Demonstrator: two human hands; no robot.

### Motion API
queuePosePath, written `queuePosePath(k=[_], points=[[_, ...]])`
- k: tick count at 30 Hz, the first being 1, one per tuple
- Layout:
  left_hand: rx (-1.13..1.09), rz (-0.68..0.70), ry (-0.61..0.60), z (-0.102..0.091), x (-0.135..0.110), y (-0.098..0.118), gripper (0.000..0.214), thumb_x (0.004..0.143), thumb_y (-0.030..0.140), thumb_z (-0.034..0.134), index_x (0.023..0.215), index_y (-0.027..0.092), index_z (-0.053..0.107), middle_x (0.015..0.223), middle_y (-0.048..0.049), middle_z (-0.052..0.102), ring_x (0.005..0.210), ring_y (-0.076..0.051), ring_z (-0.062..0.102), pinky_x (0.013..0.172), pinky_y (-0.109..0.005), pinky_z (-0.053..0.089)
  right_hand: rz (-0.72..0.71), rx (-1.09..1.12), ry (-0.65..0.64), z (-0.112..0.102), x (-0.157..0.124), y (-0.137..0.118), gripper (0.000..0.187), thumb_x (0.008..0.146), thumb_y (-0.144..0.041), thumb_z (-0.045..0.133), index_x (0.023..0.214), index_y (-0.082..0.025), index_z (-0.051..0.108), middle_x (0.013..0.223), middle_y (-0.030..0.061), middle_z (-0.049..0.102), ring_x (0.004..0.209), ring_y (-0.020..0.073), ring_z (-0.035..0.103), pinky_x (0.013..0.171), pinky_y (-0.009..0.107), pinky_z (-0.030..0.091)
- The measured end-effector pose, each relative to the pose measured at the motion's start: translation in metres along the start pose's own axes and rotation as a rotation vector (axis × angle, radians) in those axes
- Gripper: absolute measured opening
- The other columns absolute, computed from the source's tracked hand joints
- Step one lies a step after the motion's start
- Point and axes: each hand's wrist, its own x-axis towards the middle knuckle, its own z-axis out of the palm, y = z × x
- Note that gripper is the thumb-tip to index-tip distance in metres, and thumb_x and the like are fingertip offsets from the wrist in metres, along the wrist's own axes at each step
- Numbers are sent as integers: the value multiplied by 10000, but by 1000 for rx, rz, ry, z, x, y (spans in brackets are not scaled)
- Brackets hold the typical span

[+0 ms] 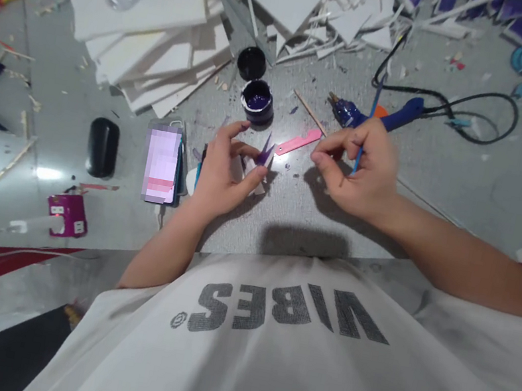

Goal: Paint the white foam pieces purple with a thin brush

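My left hand (225, 169) is closed around a small white piece with purple-painted points (262, 159), held just above the grey floor. My right hand (357, 165) pinches a thin blue paintbrush (367, 123), its shaft standing upright to the right of the piece. An open pot of purple paint (257, 100) stands just beyond the piece, with its black lid (251, 62) behind it. A pink utility knife (298, 141) lies between my two hands.
A phone (162, 165) and a black mouse-like object (102, 146) lie left of my left hand. Stacked white foam boards (160, 23) and scraps fill the far side. A blue glue gun (381, 114) with black cord (477, 112) lies behind my right hand. A purple charger (68, 215) sits near left.
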Motion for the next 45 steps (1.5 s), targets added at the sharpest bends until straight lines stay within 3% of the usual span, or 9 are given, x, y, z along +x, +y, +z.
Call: queuePosePath(k=[4,14,22,25,27,29,31,35,45], points=[[45,-1,-53,0,4,7,746,1122,579,769,1728,254,480,1327,-122,922,1333,-352,865,1302,-604,534,-170,100,107,-12,-3,14,481,1098,-572,876,1003,-337,468,913,-31,833,786,221,768,832,482,719],[372,29,-240,19,20,38,861,1145,694,742,1821,195,558,1436,-192,885,1464,-441,759,1489,-682,299,-144,8,413,-47,-86,27,575,1034,-581,954,1032,-344,430,837,-43,795,645,202,720,600,424,529],[342,163,-146,14,15,50,651,1153,467,726,1741,202,633,1746,-225,740,1621,-426,671,1479,-622,328,-144,-37,671,-62,-139,30,603,981,-565,1008,1025,-353,445,762,-68,690,654,238,742,594,418,489],[116,227,-70,3,11,55,509,1036,228,663,1535,217,763,1520,-166,856,1411,-351,789,1270,-522,549,-85,-10,646,-57,-149,23,580,1004,-550,995,1025,-344,453,800,-52,737,707,241,754,672,430,533],[-116,174,-58,-4,5,61,333,930,142,621,1173,241,826,1096,-71,884,981,-250,820,966,-404,626,-58,8,607,-50,-150,16,544,1038,-518,969,1022,-335,457,847,-39,781,750,240,774,725,438,572],[-329,65,-75,-10,-3,68,153,835,153,594,784,265,685,701,3,700,642,-183,647,702,-339,530,-70,23,592,-41,-147,10,526,1063,-500,946,1013,-329,451,869,-35,806,749,230,774,725,429,572],[-478,-45,-24,-16,-13,75,113,731,202,589,645,275,585,579,20,576,542,-161,507,587,-324,402,-103,62,581,-31,-141,3,520,1069,-476,945,1013,-327,450,873,-37,820,725,217,760,699,416,551],[-718,-277,-53,-17,-37,84,13,610,266,596,602,272,606,556,27,532,556,-147,440,575,-319,321,-141,158,498,-7,-128,-6,503,1092,-467,933,1028,-329,454,890,-42,832,732,207,762,695,416,574],[-942,-424,-173,19,-62,96,130,870,357,766,895,247,702,727,45,606,623,-122,509,609,-275,407,-181,416,309,45,-105,-35,480,1115,-348,907,1082,-339,429,985,-58,895,860,200,873,811,408,691]])
